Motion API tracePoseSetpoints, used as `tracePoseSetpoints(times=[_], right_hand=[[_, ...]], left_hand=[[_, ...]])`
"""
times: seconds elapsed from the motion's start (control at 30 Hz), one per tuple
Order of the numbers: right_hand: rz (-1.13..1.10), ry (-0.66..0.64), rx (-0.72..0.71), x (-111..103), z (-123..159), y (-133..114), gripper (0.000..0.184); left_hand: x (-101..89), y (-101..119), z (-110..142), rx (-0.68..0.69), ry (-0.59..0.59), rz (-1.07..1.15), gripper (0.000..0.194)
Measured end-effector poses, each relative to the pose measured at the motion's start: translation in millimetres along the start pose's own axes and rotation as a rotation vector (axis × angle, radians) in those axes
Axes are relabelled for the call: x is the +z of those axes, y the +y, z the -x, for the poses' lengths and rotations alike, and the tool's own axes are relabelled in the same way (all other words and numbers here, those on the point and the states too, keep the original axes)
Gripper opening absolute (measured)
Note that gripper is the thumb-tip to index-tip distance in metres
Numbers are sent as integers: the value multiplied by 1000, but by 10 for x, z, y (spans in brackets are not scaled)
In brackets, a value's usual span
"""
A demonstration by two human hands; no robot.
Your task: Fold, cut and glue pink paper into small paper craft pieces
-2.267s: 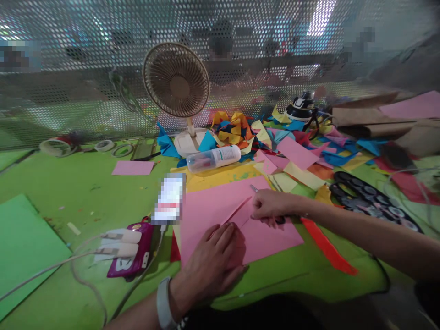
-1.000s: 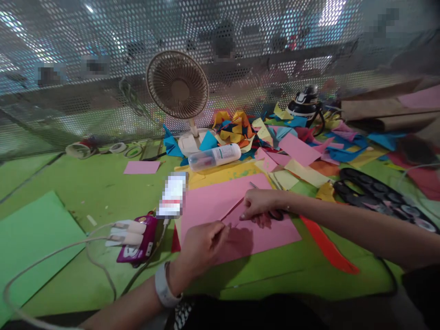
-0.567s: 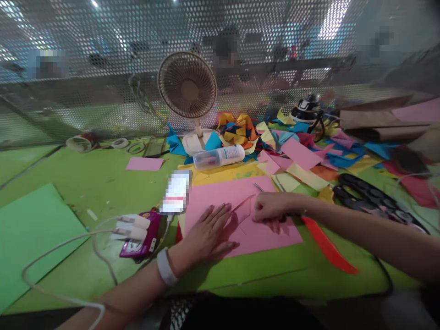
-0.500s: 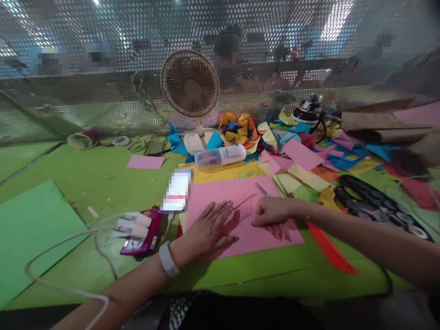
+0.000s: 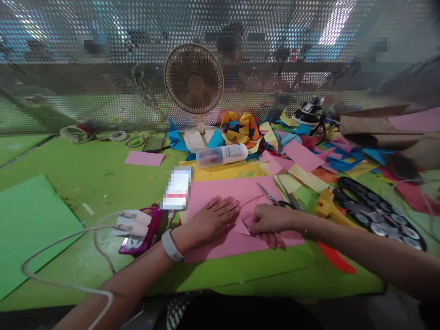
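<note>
A large pink paper sheet (image 5: 206, 183) lies on the green table, with a smaller folded pink paper (image 5: 241, 228) on top of it. My left hand (image 5: 216, 219) rests flat on the pink paper, its fingers stretched to the right and close together. Beside it, my right hand (image 5: 270, 220) is closed, thumb and forefinger pinching the right corner of the folded paper. Part of that paper is hidden beneath my left hand. Just beyond my right hand lie scissors (image 5: 270, 195), their blades pointing away to the left.
At left stand a phone (image 5: 177, 188), a purple power strip (image 5: 139, 236) with white plugs, and green paper (image 5: 30, 229). A fan (image 5: 195, 85), a bottle (image 5: 223, 155) and colored paper scraps (image 5: 302, 153) are behind. A black tray (image 5: 381, 213) is at right.
My left hand has shifted slightly up and right, over the folded paper, its fingers closer together. My right hand has moved a little left. More of the scissors shows.
</note>
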State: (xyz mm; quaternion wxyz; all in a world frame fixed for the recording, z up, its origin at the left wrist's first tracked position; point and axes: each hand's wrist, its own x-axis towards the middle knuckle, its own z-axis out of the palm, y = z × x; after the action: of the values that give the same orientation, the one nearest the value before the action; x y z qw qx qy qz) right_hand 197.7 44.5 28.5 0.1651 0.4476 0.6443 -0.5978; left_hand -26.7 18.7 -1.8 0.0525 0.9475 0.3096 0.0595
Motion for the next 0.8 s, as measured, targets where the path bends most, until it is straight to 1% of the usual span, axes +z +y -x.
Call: tracePoseSetpoints(times=[0.03, 0.07, 0.13, 0.17, 0.2, 0.23, 0.33, 0.4, 0.5, 0.63, 0.7, 0.8], right_hand=[[28, 57, -35, 31, -1, 2, 19], [86, 156, -91, 66, 3, 5, 16], [282, 432, -245, 143, 20, 13, 11], [398, 561, -326, 182, 28, 20, 12], [502, 646, -400, 218, 33, 30, 14], [587, 686, -474, 248, 32, 43, 17], [717, 692, -659, 293, -7, 88, 22], [692, 716, -709, 288, -48, 109, 22], [505, 709, -661, 250, -95, 103, 17], [308, 629, -516, 176, -124, 41, 14], [258, 594, -451, 141, -138, 3, 13], [213, 557, -410, 104, -157, -43, 10]], left_hand=[[-8, -7, 5, 3, -9, 6, 47], [-20, -15, 11, 5, -16, 15, 48], [-51, -30, 25, -9, -18, 44, 51], [-69, -34, 32, -26, -10, 63, 53], [-89, -34, 39, -44, -1, 84, 55], [-110, -31, 43, -64, 14, 105, 54], [-180, 1, 51, -122, 77, 165, 46], [-228, 32, 54, -149, 109, 185, 39], [-299, 76, 61, -150, 113, 180, 33], [-356, 138, 76, -141, 144, 148, 25], [-341, 183, 95, -109, 189, 96, 21], [-251, 277, 148, -11, 208, 4, 25]])
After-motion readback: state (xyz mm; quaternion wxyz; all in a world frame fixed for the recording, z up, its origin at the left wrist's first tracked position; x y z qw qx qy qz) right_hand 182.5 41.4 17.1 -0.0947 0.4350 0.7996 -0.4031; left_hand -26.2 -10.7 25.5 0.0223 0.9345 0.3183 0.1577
